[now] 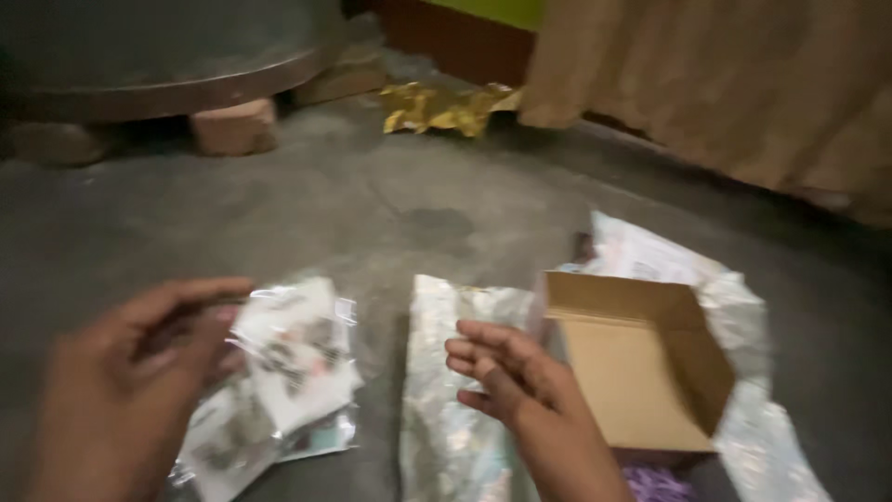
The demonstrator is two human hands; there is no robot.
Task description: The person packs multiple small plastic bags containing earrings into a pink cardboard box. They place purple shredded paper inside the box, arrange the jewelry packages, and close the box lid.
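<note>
Head view: left hand [116, 390] pinches a clear plastic packet [279, 372] of printed cards, fingers closed over its left edge. Just right lies a silvery foil sheet [446, 437] under the right hand [516, 386], fingers loosely spread, gripping nothing. An open cardboard box [641, 363] sits beside that hand.

Head camera, looking down, close over floor [390, 204].

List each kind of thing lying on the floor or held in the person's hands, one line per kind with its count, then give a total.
Clear plastic packets, held in the left hand: 2
Shiny silver wrap sheets: 2
Open cardboard box: 1
Crumpled gold wrapper: 1
Purple shredded bundle, partly cut off: 1
Total: 7
</note>
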